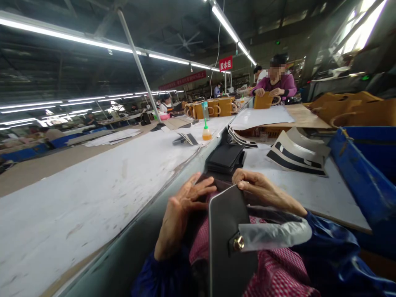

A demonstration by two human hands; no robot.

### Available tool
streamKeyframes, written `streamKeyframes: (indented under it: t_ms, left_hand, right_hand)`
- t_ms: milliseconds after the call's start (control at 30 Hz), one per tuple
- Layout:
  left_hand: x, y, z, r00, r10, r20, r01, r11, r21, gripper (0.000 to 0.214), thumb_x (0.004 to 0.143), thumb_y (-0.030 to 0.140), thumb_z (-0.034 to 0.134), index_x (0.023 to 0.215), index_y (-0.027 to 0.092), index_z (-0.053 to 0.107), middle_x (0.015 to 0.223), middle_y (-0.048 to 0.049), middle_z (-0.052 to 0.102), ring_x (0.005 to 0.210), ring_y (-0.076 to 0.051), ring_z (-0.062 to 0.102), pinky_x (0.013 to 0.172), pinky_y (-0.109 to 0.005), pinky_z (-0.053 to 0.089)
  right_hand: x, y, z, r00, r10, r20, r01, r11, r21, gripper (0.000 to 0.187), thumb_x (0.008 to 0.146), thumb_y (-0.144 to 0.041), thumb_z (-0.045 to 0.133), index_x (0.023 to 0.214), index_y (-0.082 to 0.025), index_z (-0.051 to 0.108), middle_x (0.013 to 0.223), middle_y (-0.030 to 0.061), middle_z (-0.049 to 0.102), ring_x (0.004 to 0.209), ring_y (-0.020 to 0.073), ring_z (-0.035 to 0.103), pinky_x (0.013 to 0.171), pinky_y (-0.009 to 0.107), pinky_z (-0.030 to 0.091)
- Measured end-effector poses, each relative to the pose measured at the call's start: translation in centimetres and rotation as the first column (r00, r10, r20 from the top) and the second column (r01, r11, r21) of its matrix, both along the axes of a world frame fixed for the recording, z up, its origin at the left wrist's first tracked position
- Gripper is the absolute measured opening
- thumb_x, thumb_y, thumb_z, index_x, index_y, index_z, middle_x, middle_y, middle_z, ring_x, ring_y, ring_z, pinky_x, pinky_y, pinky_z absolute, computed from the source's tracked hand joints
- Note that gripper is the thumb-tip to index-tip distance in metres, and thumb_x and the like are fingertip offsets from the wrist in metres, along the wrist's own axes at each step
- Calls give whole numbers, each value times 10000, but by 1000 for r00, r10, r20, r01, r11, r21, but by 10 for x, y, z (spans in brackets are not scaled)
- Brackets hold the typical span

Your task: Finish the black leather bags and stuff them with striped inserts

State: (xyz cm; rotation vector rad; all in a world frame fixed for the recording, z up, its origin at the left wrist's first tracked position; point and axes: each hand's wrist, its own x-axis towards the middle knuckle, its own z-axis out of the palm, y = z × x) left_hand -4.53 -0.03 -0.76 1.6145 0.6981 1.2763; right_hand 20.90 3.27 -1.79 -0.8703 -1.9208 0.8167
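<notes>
A dark grey leather bag piece (224,231) with a brass stud and a plastic-wrapped strap (275,235) stands on my lap over a red checked apron. My left hand (182,206) lies against its left side with the fingers spread over dark material behind it. My right hand (260,187) curls over the piece's top edge and grips it. A stack of black leather pieces (224,159) lies on the table just beyond my hands.
A long white-covered table (93,194) runs away on the left. An orange glue bottle (206,133) stands mid-table. Black-and-white curved pieces (297,154) lie to the right, beside a blue bin (361,173). A person in purple (276,84) handles tan bags at the far end.
</notes>
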Motion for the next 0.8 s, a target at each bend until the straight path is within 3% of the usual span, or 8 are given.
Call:
streamKeyframes:
  t_ms: [67,133,200,300,400,467,600,800]
  left_hand:
    - [-8,-2,-6,995,-100,20,100,995,-13,928,829,837,292,1473,185,445,1332,-182,646,1189,-353,641,956,-490,553]
    - [-11,-3,-11,994,-59,-87,63,997,44,770,867,686,529,1468,213,443,1321,-150,661,1192,-325,643,979,-439,543]
    - [-9,-2,-15,954,174,-243,-129,973,191,490,913,455,621,1343,227,569,1224,-99,719,1091,-259,698,924,-341,557]
    - [0,-1,-18,796,541,-272,-402,808,431,199,977,309,515,1007,201,679,873,-26,765,725,-150,718,690,-220,539]
    - [14,-3,-20,700,679,-223,-481,679,555,210,982,269,485,866,194,643,658,18,692,505,-108,614,537,-193,456]
    - [24,-6,-22,695,682,-230,-455,664,593,205,980,253,482,852,199,633,652,15,692,504,-112,617,526,-194,439]
    - [28,-6,-27,651,714,-256,-452,636,626,234,985,293,475,841,213,641,671,-7,709,526,-140,635,537,-215,432]
    - [-8,13,-38,412,886,-215,-611,443,656,342,978,426,461,799,213,660,617,-30,662,500,-178,554,554,-269,386]
  right_hand:
    - [6,-1,1,990,-123,72,114,987,113,366,954,-506,516,758,-198,541,794,15,556,711,146,522,667,288,435]
    - [8,-2,0,966,-223,128,188,952,241,322,972,-440,505,760,-200,541,804,26,577,727,154,542,692,298,444]
    - [6,-3,-1,941,-298,157,234,914,332,287,982,-387,495,764,-204,536,801,30,586,720,155,553,686,298,456]
    - [-3,-6,-2,912,-364,187,260,868,424,264,999,-357,475,810,-203,575,827,43,617,714,154,584,665,287,478]
    - [-22,-15,-1,914,-313,257,156,858,490,263,1016,-398,459,1059,-206,634,932,65,682,783,163,649,709,283,507]
    - [-37,-20,-2,920,-262,293,72,846,529,336,1005,-461,467,1130,-192,625,919,69,708,793,168,672,721,277,505]
    - [-51,-23,-10,901,-290,322,54,812,581,418,1011,-499,426,863,-162,623,678,32,661,583,136,606,541,248,391]
    - [-7,-25,-20,849,-352,394,51,797,601,431,1025,-494,401,844,-170,621,598,-4,602,499,98,518,501,233,299]
